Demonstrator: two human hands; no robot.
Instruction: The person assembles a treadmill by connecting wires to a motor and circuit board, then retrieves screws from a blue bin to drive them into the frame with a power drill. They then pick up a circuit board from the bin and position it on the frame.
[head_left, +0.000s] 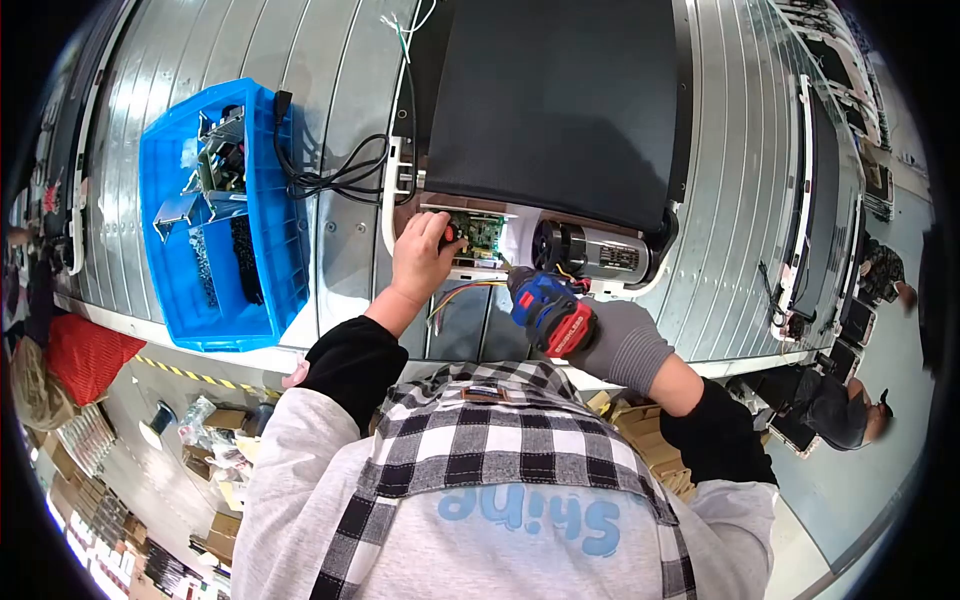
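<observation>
My gloved right hand [628, 345] grips a blue-and-red cordless screwdriver [550, 312], its nose pointing toward the green circuit board [482, 238]. The board sits in the open end of a treadmill frame with a black belt [550, 100]. At the board's left end is my bare left hand [422, 255], fingers and thumb closed around a small dark piece with a bit of red that I cannot make out. To the right of the board lies a cylindrical motor [605, 252]. Coloured wires [465, 288] hang out over the near edge of the frame.
On the left stands a blue bin [275, 325] with metal-backed boards and screws in its compartments. A black power cord [345, 178] lies coiled between bin and frame. Another treadmill frame [803, 200] is on the metal-slatted line at right. A person [835, 410] is beyond, at right.
</observation>
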